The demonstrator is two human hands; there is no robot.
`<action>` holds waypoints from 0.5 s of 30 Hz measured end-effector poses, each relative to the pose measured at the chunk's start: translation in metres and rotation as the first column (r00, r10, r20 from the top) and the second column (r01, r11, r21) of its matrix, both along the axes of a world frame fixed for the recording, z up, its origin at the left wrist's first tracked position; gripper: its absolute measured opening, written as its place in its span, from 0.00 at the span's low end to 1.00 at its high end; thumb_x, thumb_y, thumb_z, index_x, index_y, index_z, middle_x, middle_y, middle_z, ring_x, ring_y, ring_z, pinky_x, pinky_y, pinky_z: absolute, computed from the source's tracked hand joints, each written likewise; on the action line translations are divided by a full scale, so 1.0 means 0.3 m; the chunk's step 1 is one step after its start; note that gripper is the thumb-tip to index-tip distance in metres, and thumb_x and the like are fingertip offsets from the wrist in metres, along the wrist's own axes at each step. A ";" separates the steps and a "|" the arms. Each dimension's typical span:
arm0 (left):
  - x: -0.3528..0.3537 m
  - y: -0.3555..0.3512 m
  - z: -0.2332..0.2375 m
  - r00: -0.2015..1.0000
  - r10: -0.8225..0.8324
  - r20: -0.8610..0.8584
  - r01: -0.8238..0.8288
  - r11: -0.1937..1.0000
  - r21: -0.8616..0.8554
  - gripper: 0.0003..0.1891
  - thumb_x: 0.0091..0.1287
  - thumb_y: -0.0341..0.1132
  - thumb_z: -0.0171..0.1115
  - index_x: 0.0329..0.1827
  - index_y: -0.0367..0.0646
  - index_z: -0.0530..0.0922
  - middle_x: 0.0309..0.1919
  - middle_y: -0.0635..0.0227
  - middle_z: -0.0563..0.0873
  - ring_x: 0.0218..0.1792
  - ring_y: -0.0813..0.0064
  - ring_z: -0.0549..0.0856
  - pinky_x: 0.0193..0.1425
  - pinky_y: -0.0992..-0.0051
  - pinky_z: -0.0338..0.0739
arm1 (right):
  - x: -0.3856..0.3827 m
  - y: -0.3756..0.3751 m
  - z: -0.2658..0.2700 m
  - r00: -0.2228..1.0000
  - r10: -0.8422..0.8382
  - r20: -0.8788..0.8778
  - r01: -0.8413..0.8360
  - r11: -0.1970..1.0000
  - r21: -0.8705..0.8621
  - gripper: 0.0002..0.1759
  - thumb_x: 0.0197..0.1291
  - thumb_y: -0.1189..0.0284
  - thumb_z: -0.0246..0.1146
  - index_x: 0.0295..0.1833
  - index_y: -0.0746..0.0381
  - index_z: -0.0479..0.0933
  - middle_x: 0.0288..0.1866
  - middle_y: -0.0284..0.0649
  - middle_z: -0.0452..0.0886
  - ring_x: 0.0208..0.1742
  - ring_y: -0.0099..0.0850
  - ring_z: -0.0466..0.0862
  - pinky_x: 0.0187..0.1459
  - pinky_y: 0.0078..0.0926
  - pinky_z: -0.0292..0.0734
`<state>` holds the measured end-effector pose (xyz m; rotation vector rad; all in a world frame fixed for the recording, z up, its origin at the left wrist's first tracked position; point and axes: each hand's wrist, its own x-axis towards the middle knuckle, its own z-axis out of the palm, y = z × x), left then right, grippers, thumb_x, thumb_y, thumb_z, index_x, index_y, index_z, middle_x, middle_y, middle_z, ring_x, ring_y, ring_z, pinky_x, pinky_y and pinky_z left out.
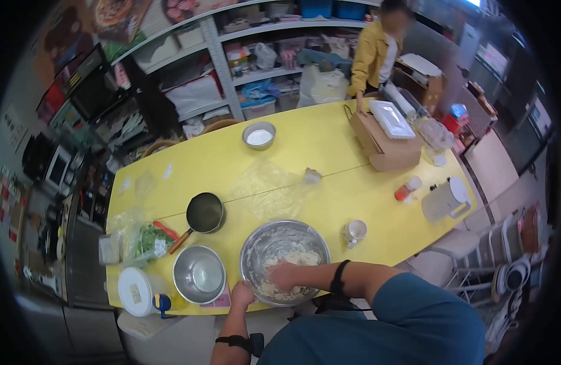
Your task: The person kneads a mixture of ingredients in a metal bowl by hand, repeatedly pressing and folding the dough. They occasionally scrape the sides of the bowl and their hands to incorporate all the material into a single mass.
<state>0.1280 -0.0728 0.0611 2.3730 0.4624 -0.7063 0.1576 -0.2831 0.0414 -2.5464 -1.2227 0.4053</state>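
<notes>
Fingers curled closed, my left hand [242,293] grips the mixing bowl [256,243] at eight o'clock, seemingly to steady it. My right hand [284,275] sinks into the dough [306,258] inside, probably for pressing; I can't tell whether its fingers spread. The ragged dough lies roughly eight-to-two o'clock lengthwise, pointing nowhere clearly.

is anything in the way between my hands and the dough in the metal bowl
Nothing visible blocks the right hand: it is down in the dough. The left hand is at the near left rim of the bowl, whose wall stands between it and the dough.
</notes>
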 end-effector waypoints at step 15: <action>-0.023 0.056 -0.169 0.988 0.104 0.111 -0.096 0.992 -0.080 0.21 0.78 0.45 0.47 0.44 0.33 0.79 0.40 0.39 0.86 0.46 0.40 0.85 0.52 0.48 0.77 | 0.232 0.272 -0.189 0.929 -0.121 -0.350 0.050 0.978 -0.203 0.18 0.56 0.64 0.60 0.44 0.64 0.86 0.45 0.55 0.87 0.50 0.49 0.88 0.50 0.47 0.81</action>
